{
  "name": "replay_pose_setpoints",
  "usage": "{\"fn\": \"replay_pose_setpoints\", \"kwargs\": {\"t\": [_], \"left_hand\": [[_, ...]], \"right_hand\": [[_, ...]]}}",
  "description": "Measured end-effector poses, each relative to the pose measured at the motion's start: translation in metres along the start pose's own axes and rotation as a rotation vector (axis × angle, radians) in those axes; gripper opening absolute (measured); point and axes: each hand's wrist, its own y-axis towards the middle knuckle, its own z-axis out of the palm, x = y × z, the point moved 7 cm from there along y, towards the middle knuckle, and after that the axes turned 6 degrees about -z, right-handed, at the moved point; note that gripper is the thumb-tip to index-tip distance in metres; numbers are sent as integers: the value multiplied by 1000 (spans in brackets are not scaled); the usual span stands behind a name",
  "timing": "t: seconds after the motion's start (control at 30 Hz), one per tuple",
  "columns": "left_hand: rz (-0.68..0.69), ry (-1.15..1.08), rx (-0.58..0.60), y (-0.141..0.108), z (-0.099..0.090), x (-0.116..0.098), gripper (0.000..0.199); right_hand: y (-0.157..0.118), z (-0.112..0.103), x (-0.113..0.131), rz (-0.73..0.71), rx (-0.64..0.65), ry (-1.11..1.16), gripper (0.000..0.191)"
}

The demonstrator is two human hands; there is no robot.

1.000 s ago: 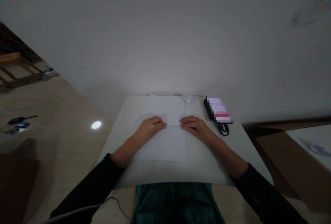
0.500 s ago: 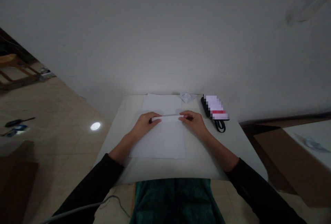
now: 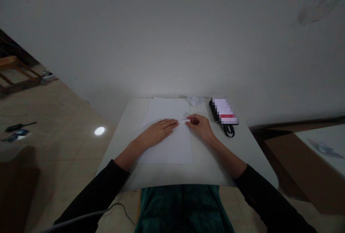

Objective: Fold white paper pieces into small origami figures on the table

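Note:
White paper (image 3: 172,150) lies on the small white table (image 3: 207,175), with a fold line or edge running across it between my hands. My left hand (image 3: 160,131) rests flat on the paper, fingers stretched out to the right along that line. At the right end of the line, my right hand (image 3: 201,125) pinches the paper's edge between thumb and forefinger. More white paper (image 3: 171,106) reaches to the table's far edge; I cannot tell whether it is a separate sheet.
A crumpled clear wrapper (image 3: 195,100) and a black case (image 3: 214,110) with a pixelated top and a looped strap (image 3: 229,130) are at the table's back right. The wall (image 3: 172,46) rises behind. A cardboard box (image 3: 302,172) stands right. A grey cable (image 3: 88,214) crosses my left sleeve.
My left hand has gone from pinching the paper's edge to lying flat on it, its fingertips further right. The right hand keeps its pinch almost in place.

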Motion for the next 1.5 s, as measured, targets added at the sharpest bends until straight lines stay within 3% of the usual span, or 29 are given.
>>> {"fn": "replay_pose_setpoints", "kwargs": {"t": [0.13, 0.33, 0.5, 0.57, 0.63, 0.93, 1.27, 1.5], "left_hand": [[5, 29, 53, -3, -1, -8, 57], [-29, 0, 26, -3, -6, -10, 59], [-43, 21, 24, -3, -5, -13, 63], [-38, 29, 18, -3, -4, -14, 65], [-30, 31, 12, -3, -5, -15, 67], [-17, 31, 71, -18, -5, -21, 76], [-182, 106, 17, -53, -11, -14, 73], [-282, 142, -86, -70, -12, -8, 71]], "right_hand": [[0, 1, -1, -35, 15, -41, 24], [-1, 1, 5, -108, 15, -131, 22], [-19, 2, 42, -382, -46, -546, 20], [-30, 20, 56, -562, 119, -637, 26], [-39, 32, 61, -647, 232, -664, 29], [-46, 32, 58, -622, 269, -751, 28], [-50, 14, 55, -627, 156, -706, 31], [-49, 5, 55, -576, 77, -716, 26]]}}
